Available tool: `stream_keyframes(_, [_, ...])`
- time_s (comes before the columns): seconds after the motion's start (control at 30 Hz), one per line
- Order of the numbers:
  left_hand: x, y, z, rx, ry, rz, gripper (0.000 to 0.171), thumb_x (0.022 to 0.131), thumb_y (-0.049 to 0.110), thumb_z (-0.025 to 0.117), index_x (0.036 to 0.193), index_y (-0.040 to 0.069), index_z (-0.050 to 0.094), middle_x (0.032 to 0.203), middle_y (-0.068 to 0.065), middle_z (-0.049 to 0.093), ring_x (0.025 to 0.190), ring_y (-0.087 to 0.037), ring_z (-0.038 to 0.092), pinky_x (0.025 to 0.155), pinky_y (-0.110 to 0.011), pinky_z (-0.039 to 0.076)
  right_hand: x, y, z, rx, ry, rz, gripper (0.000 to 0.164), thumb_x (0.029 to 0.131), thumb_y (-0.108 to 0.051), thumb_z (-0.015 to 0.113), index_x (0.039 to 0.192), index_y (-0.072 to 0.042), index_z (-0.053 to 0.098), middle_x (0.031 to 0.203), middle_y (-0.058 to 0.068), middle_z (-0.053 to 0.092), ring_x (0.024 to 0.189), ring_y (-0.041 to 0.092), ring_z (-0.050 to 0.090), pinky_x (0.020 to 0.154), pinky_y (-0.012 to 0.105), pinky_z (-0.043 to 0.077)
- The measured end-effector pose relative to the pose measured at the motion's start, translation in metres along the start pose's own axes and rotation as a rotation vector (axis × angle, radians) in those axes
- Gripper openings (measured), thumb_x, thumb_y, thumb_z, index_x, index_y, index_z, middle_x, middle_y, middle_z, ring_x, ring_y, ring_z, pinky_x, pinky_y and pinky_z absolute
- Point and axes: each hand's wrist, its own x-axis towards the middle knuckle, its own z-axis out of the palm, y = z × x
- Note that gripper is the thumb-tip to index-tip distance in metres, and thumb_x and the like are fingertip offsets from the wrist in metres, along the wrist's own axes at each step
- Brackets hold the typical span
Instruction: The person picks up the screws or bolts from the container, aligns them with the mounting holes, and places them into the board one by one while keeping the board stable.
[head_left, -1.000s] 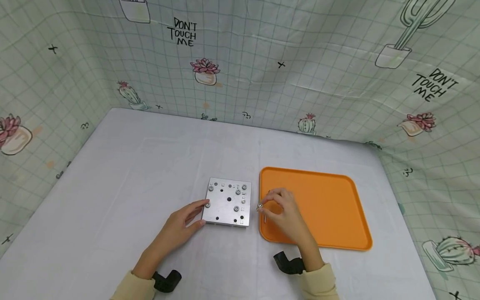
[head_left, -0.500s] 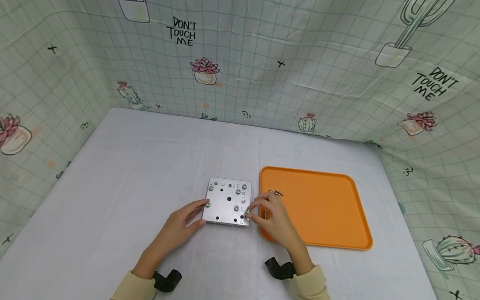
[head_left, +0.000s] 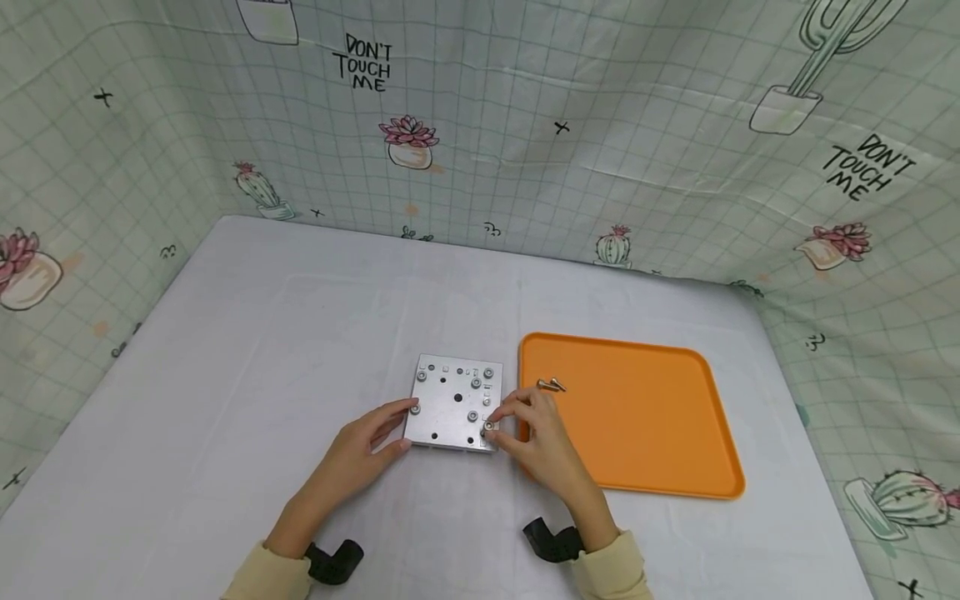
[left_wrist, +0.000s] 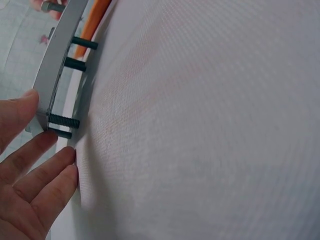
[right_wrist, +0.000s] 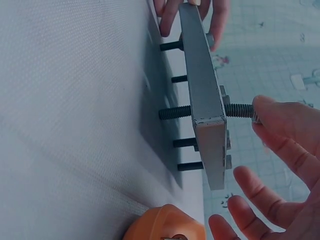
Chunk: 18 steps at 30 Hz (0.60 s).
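A square silver metal plate [head_left: 446,423] with holes and several socket-head bolts lies on the white table. In the wrist views, threaded bolt ends [right_wrist: 175,113] stick out below it. My left hand [head_left: 360,448] grips the plate's left edge, thumb near the front corner and a fingertip beside a bolt. With thumb and index finger, my right hand [head_left: 543,437] pinches a bolt [right_wrist: 240,110] by its head over the plate's front right corner. This bolt stands upright, its shank's tip at the plate's top face and much of its thread showing above.
Right of the plate is an orange tray [head_left: 637,417], its left edge under my right hand. Two bolts [head_left: 551,385] lie in it near the left rim. A printed cloth [head_left: 480,183] walls the table's back and sides.
My right hand has carried the bolt left from the tray's edge to the plate's front right corner, over a hole there. My left hand has kept its place.
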Motion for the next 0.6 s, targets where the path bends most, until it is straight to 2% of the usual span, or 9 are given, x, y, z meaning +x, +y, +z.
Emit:
stream_keyframes(0.4, [-0.0009,-0.0009,-0.0001,-0.004,-0.001,-0.002,0.052,0.084,0.005,0.066,0.133,0.009,0.049,0.139,-0.014,0.048,0.124,-0.029,0.05,0.101,-0.034,0.045,-0.0009,-0.0023,0.0034,-0.021,-0.005,0.034,0.015,0.075,-0.018,0.077,0.082,-0.023,0.066,0.11,0.003,0.052,0.118,0.026,0.035,0.095,0.047,0.041])
stream_keyframes(0.6, [-0.001,-0.0011,-0.0001,0.001,0.002,-0.002,0.052,0.084,0.005,0.066,0.133,0.01,0.049,0.139,-0.014,0.048,0.124,-0.029,0.05,0.101,-0.034,0.045,-0.0009,-0.0035,0.0043,-0.046,-0.016,0.041,0.012,0.076,-0.019,0.077,0.079,-0.022,0.066,0.112,0.006,0.051,0.118,0.029,0.034,0.095,0.047,0.04])
